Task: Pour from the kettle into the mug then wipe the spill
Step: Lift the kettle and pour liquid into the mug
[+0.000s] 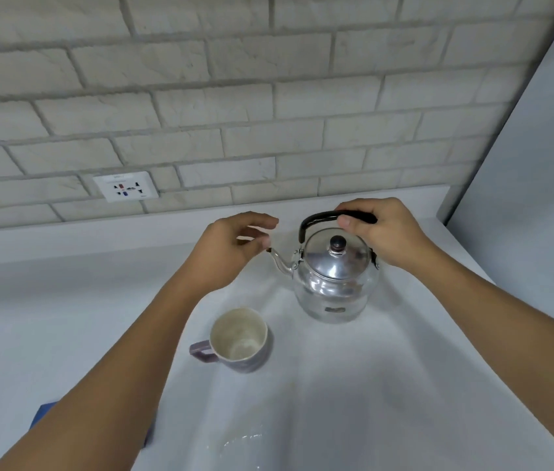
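Kettle upright on the bench, right hand gripping its black handle; left hand loosely open at the spout tip. Mug just beside looks empty: pouring and wiping apparently remain.

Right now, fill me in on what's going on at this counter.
A person stands at a white counter. The right hand grips the black handle of a steel kettle, which sits upright on the counter. The left hand hovers open by the spout. The mug in front looks empty. Some water already lies nearer the person, unwiped.
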`<state>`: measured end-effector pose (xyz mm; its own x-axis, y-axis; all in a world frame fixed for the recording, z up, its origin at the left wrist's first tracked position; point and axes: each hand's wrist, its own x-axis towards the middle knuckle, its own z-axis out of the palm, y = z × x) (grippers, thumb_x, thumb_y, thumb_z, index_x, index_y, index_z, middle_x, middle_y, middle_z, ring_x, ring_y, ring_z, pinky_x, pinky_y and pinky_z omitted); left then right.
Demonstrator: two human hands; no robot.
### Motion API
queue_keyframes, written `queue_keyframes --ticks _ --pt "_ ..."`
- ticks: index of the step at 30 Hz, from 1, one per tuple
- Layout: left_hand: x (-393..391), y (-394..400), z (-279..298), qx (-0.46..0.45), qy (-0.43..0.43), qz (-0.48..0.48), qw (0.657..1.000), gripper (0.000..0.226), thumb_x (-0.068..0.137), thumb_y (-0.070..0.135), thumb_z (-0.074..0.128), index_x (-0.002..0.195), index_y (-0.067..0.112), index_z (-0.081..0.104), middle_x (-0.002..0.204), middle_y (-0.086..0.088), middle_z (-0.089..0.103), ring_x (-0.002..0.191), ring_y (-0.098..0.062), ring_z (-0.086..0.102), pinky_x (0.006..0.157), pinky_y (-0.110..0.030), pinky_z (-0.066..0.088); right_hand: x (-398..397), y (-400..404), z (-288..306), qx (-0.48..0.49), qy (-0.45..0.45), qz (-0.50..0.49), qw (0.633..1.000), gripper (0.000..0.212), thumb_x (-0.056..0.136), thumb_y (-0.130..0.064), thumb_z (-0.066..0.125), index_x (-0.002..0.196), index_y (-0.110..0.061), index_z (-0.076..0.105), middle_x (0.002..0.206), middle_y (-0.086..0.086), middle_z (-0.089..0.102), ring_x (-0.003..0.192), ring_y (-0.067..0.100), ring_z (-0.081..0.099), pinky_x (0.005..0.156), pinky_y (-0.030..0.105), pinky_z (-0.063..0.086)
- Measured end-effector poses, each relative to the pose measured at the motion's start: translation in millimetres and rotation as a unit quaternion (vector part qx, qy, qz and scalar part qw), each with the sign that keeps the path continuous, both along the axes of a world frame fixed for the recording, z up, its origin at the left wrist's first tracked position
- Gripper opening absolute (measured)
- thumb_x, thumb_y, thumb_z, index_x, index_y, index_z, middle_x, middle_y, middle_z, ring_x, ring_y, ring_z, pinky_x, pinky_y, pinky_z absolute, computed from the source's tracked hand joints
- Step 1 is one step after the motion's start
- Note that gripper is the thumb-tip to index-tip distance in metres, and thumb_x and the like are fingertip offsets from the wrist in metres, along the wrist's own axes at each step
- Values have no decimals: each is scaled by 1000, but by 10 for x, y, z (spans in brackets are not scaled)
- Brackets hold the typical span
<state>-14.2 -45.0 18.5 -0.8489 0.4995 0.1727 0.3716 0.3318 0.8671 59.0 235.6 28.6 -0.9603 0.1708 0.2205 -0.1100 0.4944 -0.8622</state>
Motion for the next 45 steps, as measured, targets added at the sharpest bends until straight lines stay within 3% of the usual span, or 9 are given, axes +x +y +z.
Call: queue_keyframes --ticks 4,11,15,18,23,26,29,35,45 --pt "228 -483 -71 16 -45 -5 999 31 90 16 81 119 27 76 122 11 77 112 -9 72 102 -26 55 154 -64 206 20 24 11 999 24 90 -25 75 90 -49 77 94 -18 79 91 -1 71 81 7 49" --pt "510 -1010 -532 -95 -81 -20 992 80 68 40 98 138 47 61 141 23 64 133 1 56 113 -28 45 431 -198 433 14 31 34 999 17 89 -20 77 96 -35 80 97 -11 80 94 8 74 87 19 55" --pt "587 -1101 -840 -108 -133 -28 985 115 49 51 103 147 59 44 146 37 46 134 17 39 98 -17 55 549 -293 444 19 11 52 998 22 87 -19 78 91 -40 81 92 -14 80 84 1 72 76 9 51" --pt "587 -1122 -1012 -106 -141 -55 983 123 48 47 105 153 53 40 149 37 42 130 31 33 94 -2 46 601 -364 414 37 -3 56 998 22 86 -19 78 93 -39 80 94 -19 79 88 -3 72 76 5 48" --pt "563 -1084 -1151 -94 -141 -54 984 121 51 40 106 155 40 44 148 22 56 138 0 52 110 -24 50 644 -520 388 83 -18 84 993 16 87 -20 78 97 -32 81 90 -7 78 85 13 71 78 22 53" --pt "559 -1058 -1220 -77 -137 -48 986 113 54 34 106 151 42 49 138 22 63 126 2 61 98 -15 53 648 -630 396 96 -20 101 990 17 86 -19 79 93 -34 82 85 -8 75 74 11 68 73 21 51" --pt "574 -1038 -1254 -52 -143 -31 988 104 54 35 105 143 47 54 127 28 68 119 4 65 89 -9 52 639 -737 407 136 -22 104 985 15 86 -20 79 93 -34 82 87 -9 76 80 11 68 72 12 47" --pt "583 -1018 -1276 -33 -140 -23 989 97 55 38 104 139 49 57 124 30 67 118 2 66 90 -8 52 605 -912 451 215 -13 129 968 12 86 -24 79 94 -33 81 82 -2 74 75 15 64 68 23 48" --pt "597 -1014 -1285 -30 -135 -23 990 96 55 37 103 140 44 58 124 32 66 118 2 66 90 -9 51 550 -1026 524 345 -6 147 927 6 90 -33 71 91 -35 77 79 -14 63 77 6 57 60 26 40"
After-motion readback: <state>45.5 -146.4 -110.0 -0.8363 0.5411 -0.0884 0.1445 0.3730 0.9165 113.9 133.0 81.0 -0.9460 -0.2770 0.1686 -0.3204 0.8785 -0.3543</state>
